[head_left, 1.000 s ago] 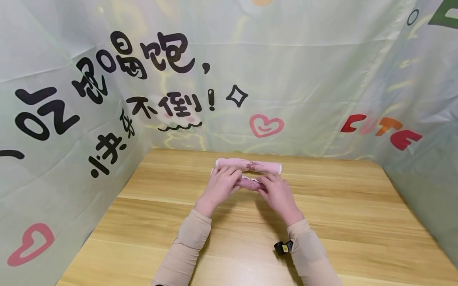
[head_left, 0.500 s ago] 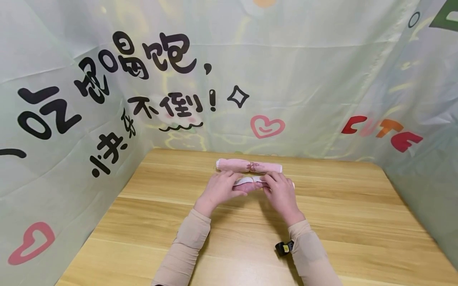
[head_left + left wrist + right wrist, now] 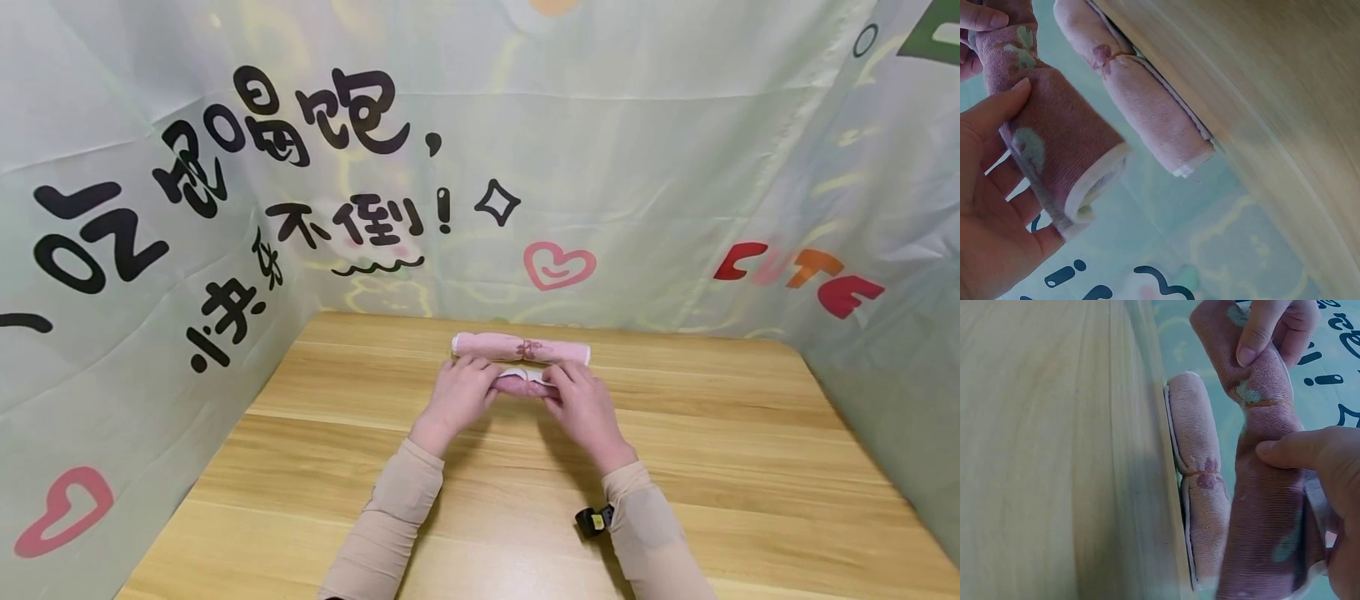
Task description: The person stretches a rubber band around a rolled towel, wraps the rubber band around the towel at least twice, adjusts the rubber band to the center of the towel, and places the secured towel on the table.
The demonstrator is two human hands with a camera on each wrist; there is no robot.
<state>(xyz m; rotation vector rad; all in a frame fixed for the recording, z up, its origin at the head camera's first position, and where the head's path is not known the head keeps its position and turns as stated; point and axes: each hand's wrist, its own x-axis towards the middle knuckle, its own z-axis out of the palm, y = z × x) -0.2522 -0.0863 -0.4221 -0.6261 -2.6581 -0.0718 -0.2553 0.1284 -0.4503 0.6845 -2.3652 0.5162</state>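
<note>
Both hands hold one rolled mauve towel (image 3: 522, 384) with pale green spots just above the wooden table (image 3: 712, 450). A thin band circles its middle (image 3: 1267, 402). My left hand (image 3: 459, 392) grips the roll's left end (image 3: 1054, 144), fingers curled round it. My right hand (image 3: 581, 402) grips the right end (image 3: 1269, 512), thumb pressed on top. A second rolled pink towel (image 3: 521, 347), tied at its middle with a band, lies on the table right behind the hands (image 3: 1147, 112) (image 3: 1200, 487).
Pale green printed fabric walls (image 3: 637, 167) close in the table on the left, back and right. A small black device (image 3: 592, 520) sits at the right sleeve. Bare tabletop lies on both sides of the hands.
The hands turned the held roll: its white edge showed half a second ago, and now the mauve side faces up. The hands sit slightly farther back. The pink roll behind has not moved.
</note>
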